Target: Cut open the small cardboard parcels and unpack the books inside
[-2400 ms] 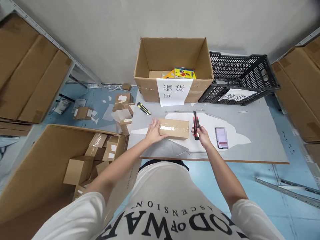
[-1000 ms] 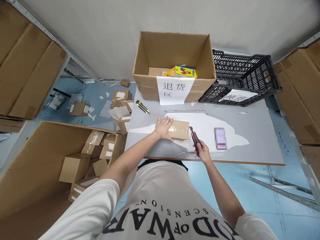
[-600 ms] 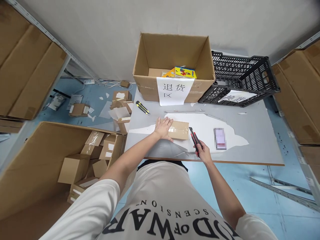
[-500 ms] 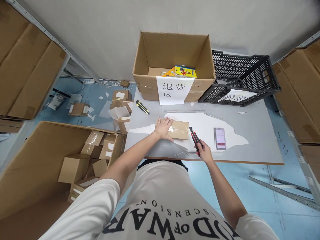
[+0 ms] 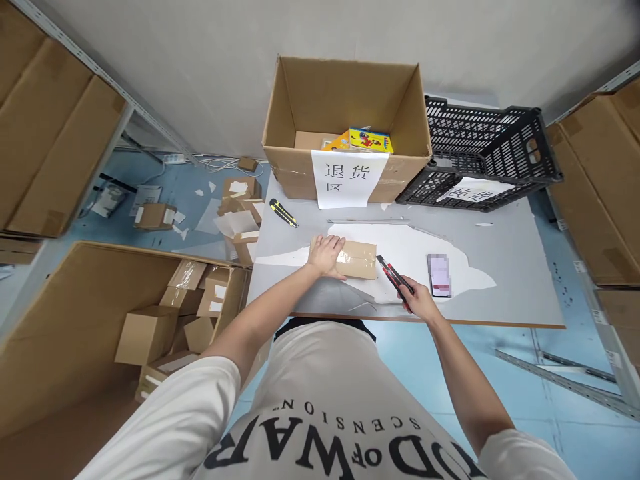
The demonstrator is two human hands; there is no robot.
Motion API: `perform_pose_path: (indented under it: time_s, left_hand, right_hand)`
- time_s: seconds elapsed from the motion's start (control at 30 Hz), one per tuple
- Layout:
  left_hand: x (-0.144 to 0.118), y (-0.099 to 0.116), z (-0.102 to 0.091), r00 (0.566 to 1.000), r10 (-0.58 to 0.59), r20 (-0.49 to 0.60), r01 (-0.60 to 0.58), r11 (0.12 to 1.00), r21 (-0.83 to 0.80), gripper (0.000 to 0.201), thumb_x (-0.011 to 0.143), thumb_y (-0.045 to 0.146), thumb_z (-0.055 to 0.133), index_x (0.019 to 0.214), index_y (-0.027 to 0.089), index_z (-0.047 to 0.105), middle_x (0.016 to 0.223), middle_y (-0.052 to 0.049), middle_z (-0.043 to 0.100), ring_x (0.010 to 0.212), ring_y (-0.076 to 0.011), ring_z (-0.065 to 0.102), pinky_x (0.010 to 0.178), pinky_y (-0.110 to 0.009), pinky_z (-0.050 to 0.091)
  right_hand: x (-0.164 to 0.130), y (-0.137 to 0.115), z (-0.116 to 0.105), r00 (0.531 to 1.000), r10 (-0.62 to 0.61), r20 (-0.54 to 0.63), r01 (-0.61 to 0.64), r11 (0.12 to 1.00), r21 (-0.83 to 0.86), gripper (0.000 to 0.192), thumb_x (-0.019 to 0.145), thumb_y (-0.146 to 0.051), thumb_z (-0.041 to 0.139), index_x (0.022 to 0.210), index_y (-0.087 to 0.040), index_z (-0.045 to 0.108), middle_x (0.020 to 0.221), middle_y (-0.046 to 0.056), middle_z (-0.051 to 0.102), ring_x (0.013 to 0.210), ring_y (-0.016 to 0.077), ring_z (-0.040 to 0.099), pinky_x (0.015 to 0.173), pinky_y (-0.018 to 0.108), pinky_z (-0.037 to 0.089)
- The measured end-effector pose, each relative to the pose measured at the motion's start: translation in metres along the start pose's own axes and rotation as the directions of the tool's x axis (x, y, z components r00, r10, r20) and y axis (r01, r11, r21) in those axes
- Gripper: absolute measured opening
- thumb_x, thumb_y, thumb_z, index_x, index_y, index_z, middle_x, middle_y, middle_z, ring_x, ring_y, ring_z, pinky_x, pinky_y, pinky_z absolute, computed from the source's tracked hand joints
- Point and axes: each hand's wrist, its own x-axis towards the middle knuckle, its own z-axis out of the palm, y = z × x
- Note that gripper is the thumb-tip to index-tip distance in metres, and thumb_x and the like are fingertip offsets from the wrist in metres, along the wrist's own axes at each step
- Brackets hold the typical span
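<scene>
A small brown cardboard box (image 5: 356, 259), sealed with clear tape along its top, lay flat on the counter (image 5: 505, 240) near the front edge, left of centre. A red-and-black utility knife (image 5: 393, 273) sat just beside the box's right end, angled, its tip toward that end.

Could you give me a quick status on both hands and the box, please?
Left hand flat on taped box. Right hand grips red knife, tip beside box. Phone lies clear.
</scene>
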Motion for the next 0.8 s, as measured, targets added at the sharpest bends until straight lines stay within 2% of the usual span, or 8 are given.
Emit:
perform_pose_path:
  time_s: [0.43,0.63,0.8]
  left_hand:
    - [-0.001,-0.001,0.001,1.000,-0.017,0.006,0.017,1.000,-0.017,0.117,0.045,0.070,0.067,0.139,0.013,0.029,0.133,-0.019,0.043,0.123,-0.0379,0.033,0.105,-0.048,0.011]
    - [0.000,-0.001,0.001,1.000,-0.006,0.007,0.006,1.000,-0.026,0.117,0.046,0.072,0.066,0.140,0.011,0.028,0.132,-0.019,0.043,0.124,-0.0376,0.033,0.106,-0.049,0.011]
    - [0.001,-0.002,0.002,0.999,-0.011,0.034,0.012,1.000,-0.023,0.120,0.046,0.074,0.064,0.141,0.012,0.025,0.137,-0.020,0.039,0.130,-0.0377,0.026,0.107,-0.050,0.009]
  right_hand:
    - [-0.022,0.025,-0.003,0.991,0.043,0.124,-0.052,0.996,0.076,0.056,0.081,-0.053,0.047,0.125,-0.019,0.051,0.061,-0.003,0.053,0.034,0.0081,0.043,0.031,0.021,0.034]
    - [-0.025,0.033,-0.003,0.992,0.060,0.111,-0.071,0.992,0.103,0.058,0.080,-0.054,0.047,0.126,-0.019,0.050,0.063,-0.003,0.056,0.033,0.0072,0.042,0.030,0.021,0.033]
    - [-0.026,0.036,0.005,0.995,0.047,0.090,-0.059,0.988,0.140,0.059,0.081,-0.056,0.047,0.127,-0.019,0.048,0.066,-0.002,0.057,0.034,0.0072,0.043,0.031,0.021,0.034]
